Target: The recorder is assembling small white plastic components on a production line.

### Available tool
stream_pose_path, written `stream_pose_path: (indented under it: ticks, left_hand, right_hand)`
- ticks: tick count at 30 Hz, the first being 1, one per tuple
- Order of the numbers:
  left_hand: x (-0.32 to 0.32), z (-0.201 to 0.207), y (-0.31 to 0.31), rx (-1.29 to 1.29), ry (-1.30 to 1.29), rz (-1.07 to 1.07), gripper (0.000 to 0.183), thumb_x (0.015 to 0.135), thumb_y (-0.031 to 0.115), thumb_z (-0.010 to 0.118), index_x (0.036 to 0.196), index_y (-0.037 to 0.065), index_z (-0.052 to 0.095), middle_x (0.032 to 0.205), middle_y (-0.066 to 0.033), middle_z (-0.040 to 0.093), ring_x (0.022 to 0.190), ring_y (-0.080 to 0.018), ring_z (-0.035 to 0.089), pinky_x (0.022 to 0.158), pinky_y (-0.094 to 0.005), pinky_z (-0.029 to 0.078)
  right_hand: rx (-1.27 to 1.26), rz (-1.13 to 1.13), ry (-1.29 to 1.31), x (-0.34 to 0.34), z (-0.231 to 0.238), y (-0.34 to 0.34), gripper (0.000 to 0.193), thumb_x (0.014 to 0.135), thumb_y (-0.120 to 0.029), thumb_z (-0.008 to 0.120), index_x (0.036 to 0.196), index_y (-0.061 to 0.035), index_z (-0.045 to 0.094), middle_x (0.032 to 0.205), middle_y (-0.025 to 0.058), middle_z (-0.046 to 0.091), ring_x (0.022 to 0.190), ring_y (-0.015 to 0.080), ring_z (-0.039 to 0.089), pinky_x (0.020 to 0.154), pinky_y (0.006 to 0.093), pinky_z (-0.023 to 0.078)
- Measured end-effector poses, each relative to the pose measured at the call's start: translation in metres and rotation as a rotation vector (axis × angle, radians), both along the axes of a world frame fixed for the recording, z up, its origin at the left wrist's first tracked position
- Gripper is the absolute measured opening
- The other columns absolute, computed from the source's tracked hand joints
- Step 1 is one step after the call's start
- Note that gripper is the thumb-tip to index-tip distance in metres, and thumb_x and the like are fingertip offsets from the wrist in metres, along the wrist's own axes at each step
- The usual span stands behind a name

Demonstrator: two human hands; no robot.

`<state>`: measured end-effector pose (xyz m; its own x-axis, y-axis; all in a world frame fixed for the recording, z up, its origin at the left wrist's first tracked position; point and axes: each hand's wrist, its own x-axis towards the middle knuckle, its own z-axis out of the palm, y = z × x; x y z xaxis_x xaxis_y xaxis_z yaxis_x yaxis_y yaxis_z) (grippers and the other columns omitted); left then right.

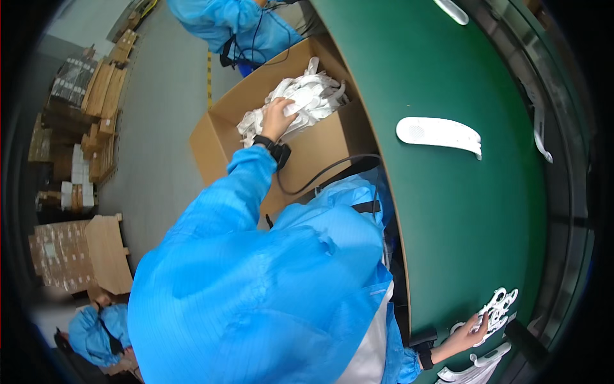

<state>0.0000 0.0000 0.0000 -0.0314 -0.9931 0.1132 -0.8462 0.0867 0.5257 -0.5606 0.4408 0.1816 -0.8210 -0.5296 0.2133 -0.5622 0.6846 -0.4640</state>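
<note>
My left hand (278, 120) reaches into an open cardboard box (224, 131), its fingers bent round the edge of a white plastic part (293, 106). Beneath and beside it lies a heap of similar white parts (325, 89), some looking wrapped in thin film. Far off at the lower right, my right hand (469, 334) is closed on a white part with round holes (494, 315), above the green table. Several long white parts (476, 370) lie just below that hand. Both wrists carry black bands.
On the green work surface (460, 217) lie a curved white part (440, 133) and another (452, 11) at the far end. A metal rail (574, 211) runs along the right side. A co-worker in blue (236, 29) is beyond the box. Pallets with cartons (67, 253) stand left.
</note>
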Motion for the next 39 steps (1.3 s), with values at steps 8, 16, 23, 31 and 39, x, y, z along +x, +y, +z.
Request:
stream_pose_path:
  ticks: [8,16,23,31,39]
  left_hand:
    - [-0.01,0.006,-0.123,-0.125,-0.227,-0.023,0.068,0.066,0.034,0.082,0.128,0.019,0.056,0.137,-0.0161,0.046,0.129,-0.0369,0.042,0.104,-0.0472,0.037]
    - [-0.046,0.077,-0.183,-0.62,-0.599,-0.336,0.031,0.084,0.022,0.063,0.109,0.004,0.065,0.093,-0.0154,0.068,0.085,-0.033,0.063,0.077,-0.0396,0.05]
    - [-0.208,0.192,-0.08,-0.564,0.559,-0.519,0.025,0.091,-0.001,0.056,0.116,-0.005,0.056,0.115,-0.0138,0.06,0.11,-0.0228,0.056,0.1,-0.0364,0.04]
    - [-0.328,0.236,0.064,-0.18,0.534,-1.355,0.022,0.076,0.001,0.065,0.097,-0.001,0.064,0.103,-0.0156,0.061,0.103,-0.0318,0.058,0.09,-0.0398,0.045]
    - [-0.437,0.216,0.166,0.8,0.405,-1.718,0.032,0.084,0.015,0.07,0.111,-0.001,0.061,0.084,-0.0056,0.065,0.074,-0.0123,0.062,0.064,-0.0251,0.048]
  right_hand:
    - [0.23,0.036,0.03,0.011,-0.016,0.007,0.047,0.091,-0.021,0.063,0.129,0.0035,0.051,0.128,0.0216,0.053,0.12,0.0326,0.05,0.1,0.0412,0.039]
    - [-0.121,-0.265,-0.144,0.025,-0.023,-0.008,0.055,0.083,-0.009,0.07,0.131,0.0072,0.047,0.132,0.0216,0.052,0.122,0.0302,0.05,0.105,0.0377,0.037]
    - [-0.439,-0.407,-0.284,0.017,-0.013,0.0,0.051,0.076,0.007,0.066,0.125,-0.0025,0.054,0.102,0.0083,0.063,0.091,0.0163,0.062,0.077,0.0258,0.051]
    - [-1.276,-0.394,-0.639,0.035,0.01,0.014,0.043,0.082,0.01,0.061,0.124,0.0026,0.052,0.094,0.0064,0.063,0.088,0.0132,0.062,0.081,0.0247,0.051]
    - [-1.425,-0.274,-0.763,0.048,0.011,-0.05,0.043,0.082,0.009,0.063,0.123,0.0024,0.051,0.091,0.0052,0.063,0.089,0.0153,0.063,0.084,0.0274,0.05]
